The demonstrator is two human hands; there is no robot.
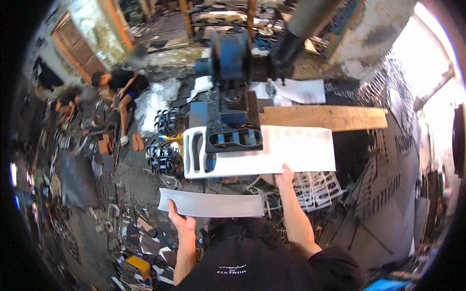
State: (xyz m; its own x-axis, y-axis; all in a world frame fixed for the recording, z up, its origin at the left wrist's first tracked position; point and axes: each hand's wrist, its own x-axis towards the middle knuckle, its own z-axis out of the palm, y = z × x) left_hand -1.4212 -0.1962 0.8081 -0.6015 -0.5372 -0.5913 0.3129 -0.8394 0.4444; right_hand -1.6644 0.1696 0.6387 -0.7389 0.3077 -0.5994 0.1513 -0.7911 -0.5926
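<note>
My left hand (182,221) is closed on a long pale grey strip of sheet material (213,203), thumb on top near its left end. The strip lies in front of a blue press machine (232,63). My right hand (285,175) grips the front edge of a wide white sheet (296,148), with its thumb over the top; the fingers beneath are hidden. Long sole-shaped holes show at the sheet's left end. A dark, rounded-oblong block with blue inside (235,139), at the press head, covers part of the sheet; contact between them is unclear.
Behind the sheet lies a wooden board (325,117). White cut-out sheet scraps (315,190) hang near my right forearm. Sandals with black straps (164,157) stand left of the press. A person (121,87) sits farther left. Offcuts (145,237) litter the floor.
</note>
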